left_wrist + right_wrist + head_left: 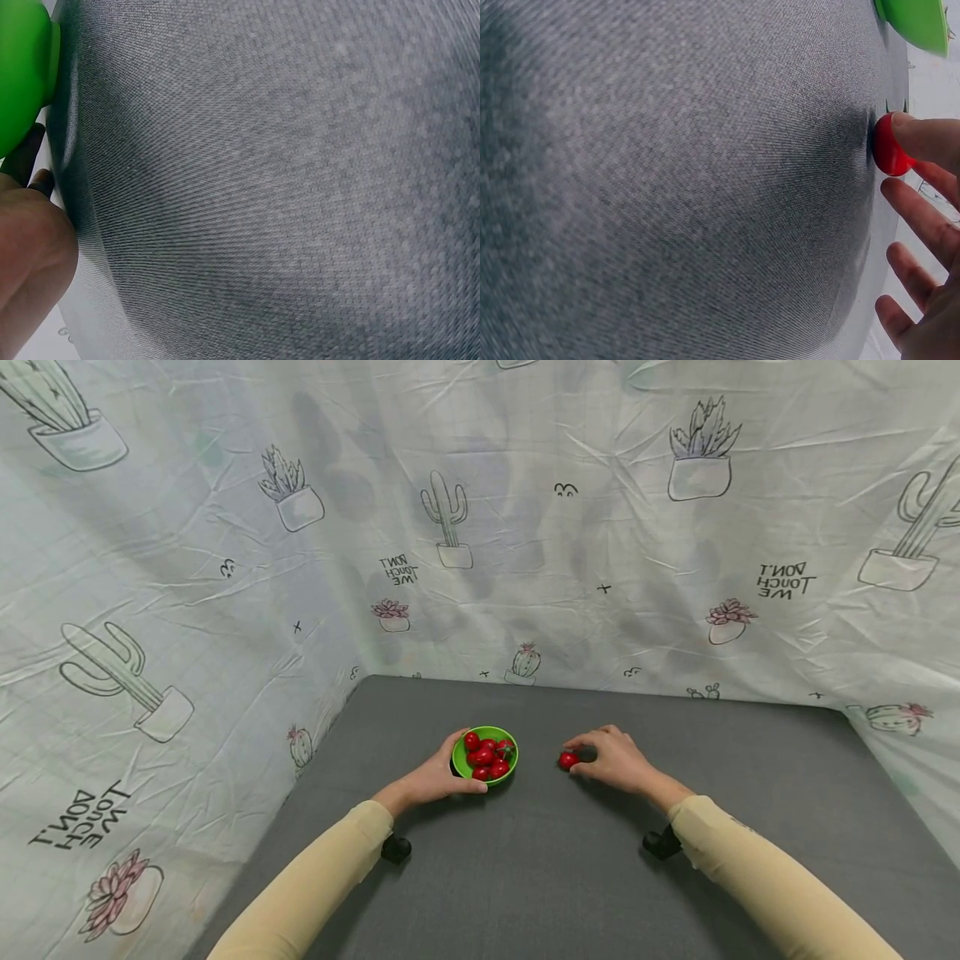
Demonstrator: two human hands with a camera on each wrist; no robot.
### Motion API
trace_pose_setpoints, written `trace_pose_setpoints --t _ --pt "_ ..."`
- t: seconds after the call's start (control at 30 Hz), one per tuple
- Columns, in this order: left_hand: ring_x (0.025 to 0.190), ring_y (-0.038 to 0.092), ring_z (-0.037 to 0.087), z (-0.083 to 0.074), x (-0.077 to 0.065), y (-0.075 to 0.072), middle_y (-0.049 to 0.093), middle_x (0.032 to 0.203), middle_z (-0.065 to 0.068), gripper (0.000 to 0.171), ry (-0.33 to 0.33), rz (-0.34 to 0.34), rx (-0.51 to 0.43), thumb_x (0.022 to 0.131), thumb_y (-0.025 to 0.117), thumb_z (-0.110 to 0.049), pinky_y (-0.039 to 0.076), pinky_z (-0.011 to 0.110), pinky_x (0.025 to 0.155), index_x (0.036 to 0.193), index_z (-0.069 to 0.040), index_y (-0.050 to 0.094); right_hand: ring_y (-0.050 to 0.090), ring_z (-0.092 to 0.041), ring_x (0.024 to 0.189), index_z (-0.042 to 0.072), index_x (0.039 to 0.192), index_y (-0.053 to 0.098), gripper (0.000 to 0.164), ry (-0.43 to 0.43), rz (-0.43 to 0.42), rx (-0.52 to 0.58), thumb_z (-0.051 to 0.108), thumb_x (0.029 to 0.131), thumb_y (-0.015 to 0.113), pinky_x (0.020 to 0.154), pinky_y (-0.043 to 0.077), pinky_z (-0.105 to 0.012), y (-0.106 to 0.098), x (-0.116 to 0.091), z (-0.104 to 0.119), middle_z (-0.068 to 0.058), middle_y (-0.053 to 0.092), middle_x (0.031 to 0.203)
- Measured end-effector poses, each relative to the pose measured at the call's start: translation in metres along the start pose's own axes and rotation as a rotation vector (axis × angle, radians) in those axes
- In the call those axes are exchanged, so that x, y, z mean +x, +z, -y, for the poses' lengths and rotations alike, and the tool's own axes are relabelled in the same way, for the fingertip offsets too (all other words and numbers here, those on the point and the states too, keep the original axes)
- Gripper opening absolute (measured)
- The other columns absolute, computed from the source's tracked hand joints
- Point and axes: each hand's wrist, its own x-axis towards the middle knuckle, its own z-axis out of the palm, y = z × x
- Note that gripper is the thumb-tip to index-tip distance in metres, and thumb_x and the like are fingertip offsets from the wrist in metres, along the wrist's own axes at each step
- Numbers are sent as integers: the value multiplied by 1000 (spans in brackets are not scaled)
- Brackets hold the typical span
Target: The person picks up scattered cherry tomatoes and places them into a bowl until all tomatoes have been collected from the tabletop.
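A round green bowl stands on the grey table, holding several red cherry tomatoes, one with a green stem. My left hand grips the bowl from its left side, thumb along the near rim and fingers round the far side. To the right of the bowl, my right hand pinches a single cherry tomato between thumb and index finger, low over the tabletop. Its other fingers are spread apart in the right wrist view. The left wrist view catches only part of the bowl and hand.
The grey table runs back to a pale curtain printed with cacti and lettering, which also hangs along the left side. Dark wrist-worn devices sit under both forearms, close to the cloth surface.
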Motion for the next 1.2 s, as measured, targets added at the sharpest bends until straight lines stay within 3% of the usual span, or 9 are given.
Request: trace_pose_setpoints --t 1.2 --pt "146 33 29 4 4 -3 28 162 12 112 -16 6 8 83 87 -41 32 51 115 164 -17 13 49 -38 122 17 114 77 22 -46 -26 5 18 92 78 101 30 -66 3 2 2 0 72 110"
